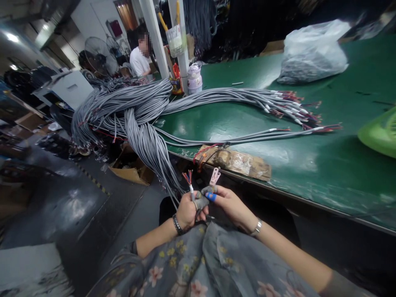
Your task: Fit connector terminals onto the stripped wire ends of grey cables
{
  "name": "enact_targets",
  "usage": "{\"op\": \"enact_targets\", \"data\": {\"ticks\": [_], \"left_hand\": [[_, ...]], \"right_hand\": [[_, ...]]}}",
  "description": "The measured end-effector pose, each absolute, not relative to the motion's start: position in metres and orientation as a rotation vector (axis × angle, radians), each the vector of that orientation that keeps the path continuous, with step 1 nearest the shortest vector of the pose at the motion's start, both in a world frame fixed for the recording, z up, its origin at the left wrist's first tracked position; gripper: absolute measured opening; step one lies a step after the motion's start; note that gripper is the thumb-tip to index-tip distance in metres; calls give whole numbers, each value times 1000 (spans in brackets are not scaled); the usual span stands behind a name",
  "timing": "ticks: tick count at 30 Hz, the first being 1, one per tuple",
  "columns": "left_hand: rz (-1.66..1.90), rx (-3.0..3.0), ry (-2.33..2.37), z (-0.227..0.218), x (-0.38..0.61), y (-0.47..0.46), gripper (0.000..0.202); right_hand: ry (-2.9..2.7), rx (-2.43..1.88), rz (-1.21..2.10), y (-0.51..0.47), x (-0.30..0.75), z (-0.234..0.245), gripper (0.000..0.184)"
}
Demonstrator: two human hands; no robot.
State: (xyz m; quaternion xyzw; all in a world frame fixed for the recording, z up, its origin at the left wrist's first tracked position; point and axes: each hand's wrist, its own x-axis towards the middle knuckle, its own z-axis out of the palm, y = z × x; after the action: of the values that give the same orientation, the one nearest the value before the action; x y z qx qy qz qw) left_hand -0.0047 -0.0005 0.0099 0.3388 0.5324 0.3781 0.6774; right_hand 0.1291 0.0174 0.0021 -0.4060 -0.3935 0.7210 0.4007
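My left hand (187,212) is closed round a grey cable (192,194) in front of my lap. The cable's stripped end points up, with a white sleeve and a fan of thin coloured wires (187,177) above it. Close beside it, my right hand (229,203) pinches a small pink clip-like tool (215,176), whose lower part is hidden by the fingers. Grey covers wrap some of the fingertips, and a blue band is on a right-hand finger. The two hands meet at the fingertips.
A thick bundle of grey cables (148,103) lies over the green table (309,165) and hangs off its edge. A wooden block (241,161) sits at that edge. Farther off are a plastic bag (312,53), a green basket (380,132) and a seated person (139,57).
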Motion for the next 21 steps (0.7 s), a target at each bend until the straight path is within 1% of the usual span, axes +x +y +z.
{"op": "enact_targets", "data": {"ticks": [5, 8, 16, 21], "left_hand": [[885, 782, 1173, 8, -4, -1, 45], [920, 804, 1185, 5, -2, -3, 45], [994, 795, 1196, 8, 0, -6, 44], [988, 768, 1162, 6, -1, -5, 45]], "right_hand": [[-933, -918, 1911, 11, 126, 8, 34], [-902, -868, 1900, 6, 122, 10, 33], [-778, -771, 1945, 4, 115, 4, 30], [-806, -677, 2016, 6, 119, 3, 30]]}}
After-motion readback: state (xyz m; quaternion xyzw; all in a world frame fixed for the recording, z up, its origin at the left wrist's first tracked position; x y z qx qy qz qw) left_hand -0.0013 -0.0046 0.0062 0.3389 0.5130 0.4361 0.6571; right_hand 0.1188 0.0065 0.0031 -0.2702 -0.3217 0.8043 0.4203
